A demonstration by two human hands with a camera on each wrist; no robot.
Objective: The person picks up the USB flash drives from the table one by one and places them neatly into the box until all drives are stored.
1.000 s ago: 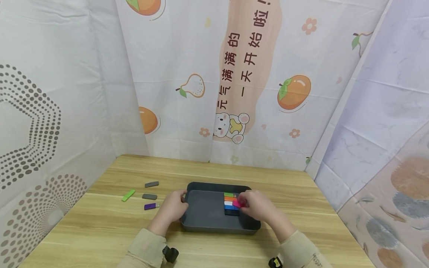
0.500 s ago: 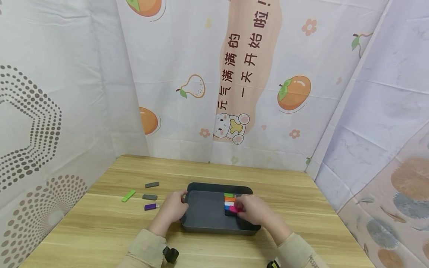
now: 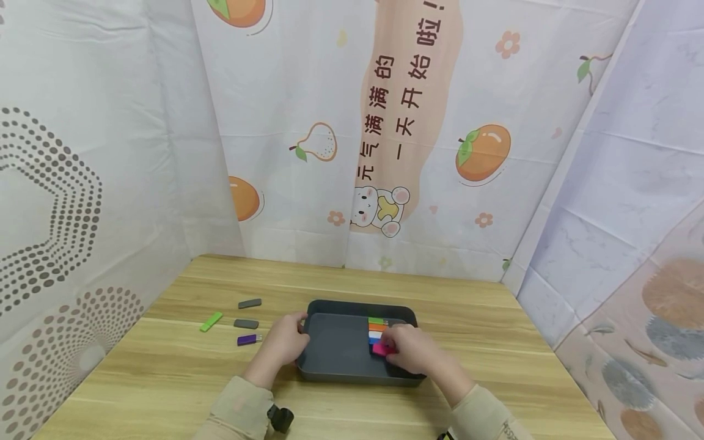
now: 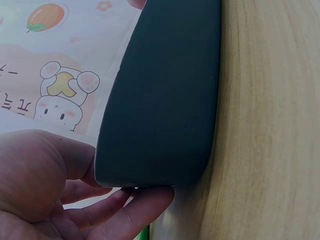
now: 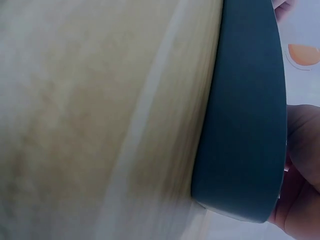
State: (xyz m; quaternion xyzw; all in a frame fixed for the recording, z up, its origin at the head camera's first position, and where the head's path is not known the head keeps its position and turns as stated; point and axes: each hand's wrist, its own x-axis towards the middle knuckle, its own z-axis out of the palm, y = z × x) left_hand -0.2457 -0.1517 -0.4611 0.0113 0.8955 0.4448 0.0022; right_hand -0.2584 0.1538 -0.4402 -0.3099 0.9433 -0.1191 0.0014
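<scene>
A dark grey rectangular tray lies on the wooden table. My left hand grips its left end; in the left wrist view the thumb is at the rim and the fingers lie against the outer wall. Inside, at the right, a green USB stick, an orange one, a white one and a blue one lie in a column. Over the column's near end my right hand pinches a pink USB stick. The right fingertips are hidden behind the tray wall in the right wrist view.
Left of the tray lie a purple USB stick with its metal plug showing, two grey sticks and a bright green stick. Printed curtains hang behind the table and at both sides.
My right hand has brought the pink USB stick toward the near end of the column, over where a black stick showed. The left hand and the tray stay nearly still.
</scene>
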